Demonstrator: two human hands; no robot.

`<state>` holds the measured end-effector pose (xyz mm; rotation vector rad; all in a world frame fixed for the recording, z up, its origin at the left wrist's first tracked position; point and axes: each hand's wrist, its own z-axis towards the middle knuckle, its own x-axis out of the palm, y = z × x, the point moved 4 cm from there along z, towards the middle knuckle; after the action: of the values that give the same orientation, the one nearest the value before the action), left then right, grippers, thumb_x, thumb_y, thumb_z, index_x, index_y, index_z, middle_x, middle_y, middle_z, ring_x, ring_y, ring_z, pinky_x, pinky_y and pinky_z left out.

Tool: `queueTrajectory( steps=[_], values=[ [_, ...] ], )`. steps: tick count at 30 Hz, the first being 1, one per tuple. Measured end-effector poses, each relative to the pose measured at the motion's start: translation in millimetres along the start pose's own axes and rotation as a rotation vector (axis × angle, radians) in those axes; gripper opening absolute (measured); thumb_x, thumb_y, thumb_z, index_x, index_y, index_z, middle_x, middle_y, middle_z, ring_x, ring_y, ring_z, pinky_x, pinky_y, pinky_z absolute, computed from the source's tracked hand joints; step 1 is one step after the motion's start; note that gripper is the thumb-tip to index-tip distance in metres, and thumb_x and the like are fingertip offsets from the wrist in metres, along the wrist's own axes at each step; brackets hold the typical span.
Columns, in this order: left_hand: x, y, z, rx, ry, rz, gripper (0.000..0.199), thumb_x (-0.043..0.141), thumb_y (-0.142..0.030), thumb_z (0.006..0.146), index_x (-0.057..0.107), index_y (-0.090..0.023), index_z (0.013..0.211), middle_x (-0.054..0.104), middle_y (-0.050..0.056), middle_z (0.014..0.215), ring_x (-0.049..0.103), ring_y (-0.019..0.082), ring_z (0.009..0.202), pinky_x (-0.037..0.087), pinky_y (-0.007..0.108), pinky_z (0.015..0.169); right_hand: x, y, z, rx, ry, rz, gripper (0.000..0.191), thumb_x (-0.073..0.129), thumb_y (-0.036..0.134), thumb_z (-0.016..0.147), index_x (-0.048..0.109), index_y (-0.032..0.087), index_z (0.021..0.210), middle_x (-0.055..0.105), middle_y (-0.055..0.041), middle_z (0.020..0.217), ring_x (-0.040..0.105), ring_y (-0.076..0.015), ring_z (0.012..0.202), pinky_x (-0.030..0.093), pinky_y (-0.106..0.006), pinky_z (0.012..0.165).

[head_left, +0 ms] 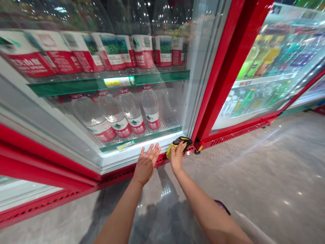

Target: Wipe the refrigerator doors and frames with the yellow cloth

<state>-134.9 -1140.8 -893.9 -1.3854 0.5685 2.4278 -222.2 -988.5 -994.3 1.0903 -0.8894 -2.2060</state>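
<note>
My left hand (146, 165) lies with its fingers stretched out at the white bottom sill (119, 161) of a red-framed drinks fridge. Nothing shows in its grasp. To its right, my right hand (176, 156) grips a yellow and grey cloth with black edging (186, 143) at the sill's right corner. Behind the sill, large clear water bottles (153, 117) with red and white labels stand on the lowest shelf. A green-edged shelf (162, 76) above them carries more bottles (142, 51) with similar labels.
A second red-framed fridge (243, 134) with colourful drinks (266, 57) stands to the right. At the left is another red-framed unit (45, 166). Below runs a vented red base strip (76, 193) along the shiny grey floor (279, 176).
</note>
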Motion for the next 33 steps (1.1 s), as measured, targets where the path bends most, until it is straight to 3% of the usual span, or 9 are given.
queueTrajectory(
  steps=[4, 7, 13, 16, 20, 24, 28, 31, 33],
  values=[
    [3.4, -2, 3, -0.011, 0.028, 0.019, 0.065, 0.036, -0.005, 0.095, 0.035, -0.022, 0.157, 0.044, 0.01, 0.159, 0.033, 0.025, 0.152, 0.023, 0.054, 0.126, -18, 19, 29, -0.065, 0.019, 0.037, 0.072, 0.031, 0.041, 0.104, 0.001, 0.013, 0.164, 0.003, -0.023, 0.17, -0.003, -0.034, 0.158, 0.024, -0.067, 0.118],
    [5.4, -1, 7, -0.043, 0.067, 0.054, 0.063, 0.034, -0.006, 0.095, 0.036, -0.018, 0.157, 0.04, 0.011, 0.161, 0.034, 0.026, 0.152, 0.023, 0.056, 0.125, -34, 11, 51, -0.07, 0.027, 0.045, 0.074, 0.034, 0.045, 0.102, 0.004, 0.017, 0.164, 0.003, -0.018, 0.171, -0.004, -0.0328, 0.158, 0.019, -0.066, 0.121],
    [4.6, 1, 11, -0.051, 0.113, 0.073, 0.064, 0.035, -0.004, 0.092, 0.041, -0.018, 0.154, 0.038, 0.01, 0.162, 0.036, 0.028, 0.151, 0.029, 0.056, 0.122, -28, -16, 39, 0.184, 0.023, 0.114, 0.075, 0.02, 0.048, 0.103, 0.004, 0.006, 0.163, 0.016, -0.0278, 0.166, 0.011, -0.0335, 0.157, 0.026, -0.063, 0.119],
    [1.1, 5, 9, -0.05, 0.103, 0.073, 0.067, 0.036, -0.003, 0.09, 0.04, -0.018, 0.155, 0.039, 0.011, 0.161, 0.036, 0.027, 0.151, 0.03, 0.053, 0.122, -44, 3, 62, 0.103, -0.035, 0.096, 0.073, 0.023, 0.047, 0.103, 0.007, 0.011, 0.164, 0.01, -0.0233, 0.169, 0.003, -0.0337, 0.158, 0.023, -0.064, 0.119],
    [-3.5, 14, 2, -0.064, 0.097, 0.093, 0.066, 0.036, -0.002, 0.09, 0.04, -0.015, 0.155, 0.04, 0.012, 0.161, 0.036, 0.027, 0.151, 0.03, 0.052, 0.122, -75, 55, 99, -0.071, -0.152, -0.031, 0.069, 0.028, 0.039, 0.103, 0.007, 0.016, 0.165, 0.002, -0.0179, 0.171, -0.009, -0.0366, 0.157, 0.025, -0.066, 0.117],
    [-8.0, 21, -12, -0.083, 0.046, 0.157, 0.061, 0.033, -0.003, 0.094, 0.043, -0.013, 0.153, 0.042, 0.011, 0.16, 0.037, 0.026, 0.15, 0.027, 0.051, 0.124, -67, 91, 69, -0.309, 0.002, -0.184, 0.065, 0.042, 0.03, 0.099, 0.026, 0.022, 0.162, 0.018, -0.0165, 0.169, 0.0, -0.0417, 0.156, 0.034, -0.065, 0.112],
    [-12.5, 23, -23, -0.073, 0.006, 0.191, 0.058, 0.034, -0.005, 0.097, 0.04, -0.014, 0.155, 0.045, 0.01, 0.158, 0.033, 0.024, 0.152, 0.021, 0.049, 0.127, -50, 68, 19, -0.518, 0.278, -0.279, 0.052, 0.05, 0.02, 0.094, 0.057, 0.03, 0.145, 0.047, -0.0135, 0.156, 0.024, -0.0416, 0.152, 0.039, -0.062, 0.109],
    [-15.7, 28, -31, -0.078, -0.001, 0.199, 0.059, 0.034, -0.004, 0.097, 0.038, -0.015, 0.155, 0.045, 0.009, 0.158, 0.032, 0.022, 0.153, 0.019, 0.049, 0.128, -55, 51, 23, -0.394, 0.2, -0.28, 0.052, 0.048, 0.019, 0.095, 0.056, 0.023, 0.146, 0.044, -0.018, 0.157, 0.021, -0.041, 0.153, 0.039, -0.062, 0.109],
    [-17.4, 33, -36, -0.074, -0.011, 0.192, 0.061, 0.035, -0.003, 0.096, 0.036, -0.015, 0.156, 0.046, 0.01, 0.158, 0.031, 0.022, 0.153, 0.019, 0.049, 0.128, -60, 60, 36, -0.266, 0.064, -0.252, 0.06, 0.045, 0.019, 0.095, 0.043, 0.016, 0.154, 0.03, -0.0219, 0.164, 0.011, -0.0415, 0.155, 0.037, -0.063, 0.11]
  ],
)
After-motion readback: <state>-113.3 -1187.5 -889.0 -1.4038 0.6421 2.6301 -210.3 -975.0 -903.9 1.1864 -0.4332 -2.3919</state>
